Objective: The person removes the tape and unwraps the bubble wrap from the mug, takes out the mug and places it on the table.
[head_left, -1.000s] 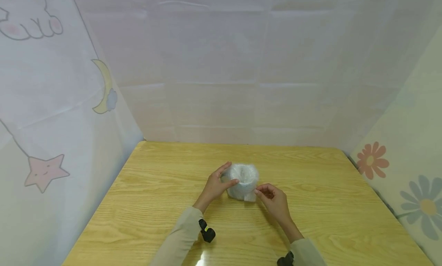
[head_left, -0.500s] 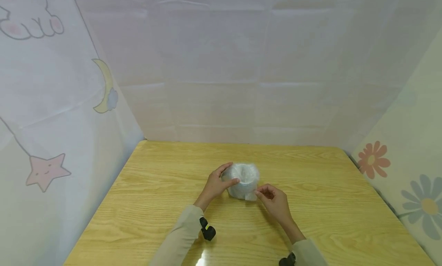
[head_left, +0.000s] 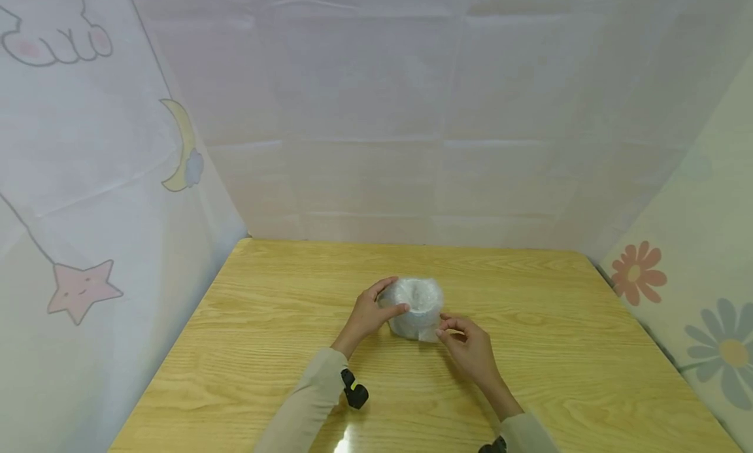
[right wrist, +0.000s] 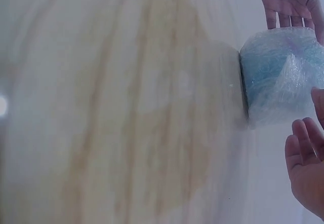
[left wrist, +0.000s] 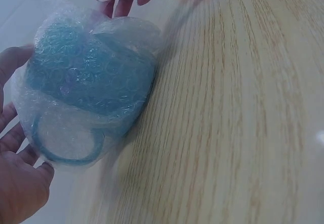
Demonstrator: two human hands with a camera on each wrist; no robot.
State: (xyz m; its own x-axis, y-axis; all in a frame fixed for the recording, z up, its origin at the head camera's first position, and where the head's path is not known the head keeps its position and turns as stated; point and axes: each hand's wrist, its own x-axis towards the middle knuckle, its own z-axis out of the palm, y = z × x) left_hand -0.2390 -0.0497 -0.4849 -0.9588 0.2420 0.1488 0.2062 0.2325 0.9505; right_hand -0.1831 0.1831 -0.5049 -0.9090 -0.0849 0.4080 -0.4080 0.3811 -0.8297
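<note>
A light-blue mug wrapped in bubble wrap stands on the wooden table; its looped handle shows through the plastic in the left wrist view. My left hand grips the bundle from its left side, thumb across the near top and fingers round the far side. Near the lower right of the bundle, my right hand pinches the loose flap of bubble wrap by its edge. The right wrist view shows that hand's fingers spread beside the wrap, with the pinch partly cut off.
The wood-grain table runs back to a pale cloth backdrop. Printed cloth with a star hangs at the left, and cloth with flowers at the right. A black wrist mount sits on my left sleeve.
The right hand shifts slightly down and right at the flap, and its fingers spread a little. The left hand keeps its hold, and the wrapped mug stays in place.
</note>
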